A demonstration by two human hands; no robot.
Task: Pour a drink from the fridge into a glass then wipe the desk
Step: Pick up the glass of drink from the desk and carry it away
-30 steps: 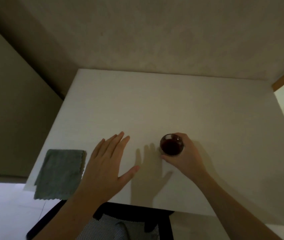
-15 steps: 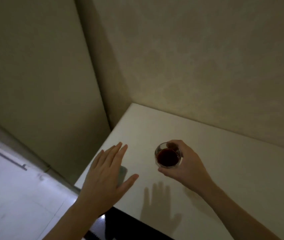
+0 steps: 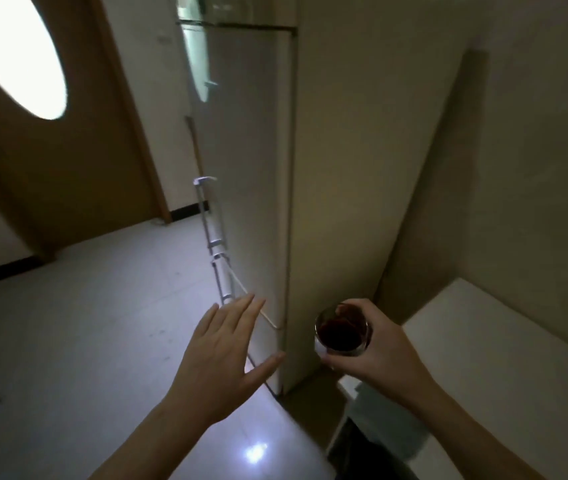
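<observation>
Glass (image 3: pixel 342 332) w/ dark drink gripped by curled fingers of right hand (image 3: pixel 376 344), held off desk (image 3: pixel 483 337) left edge, beside fridge (image 3: pixel 254 174); left hand (image 3: pixel 222 355) flat, fingers extended, thumb spread.

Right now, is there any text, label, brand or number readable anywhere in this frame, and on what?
None readable.
Fridge: a small pale patch high on its door, too blurred to tell whether it is a label.
Glass: no print visible.
Door and desk: no print visible.
</observation>
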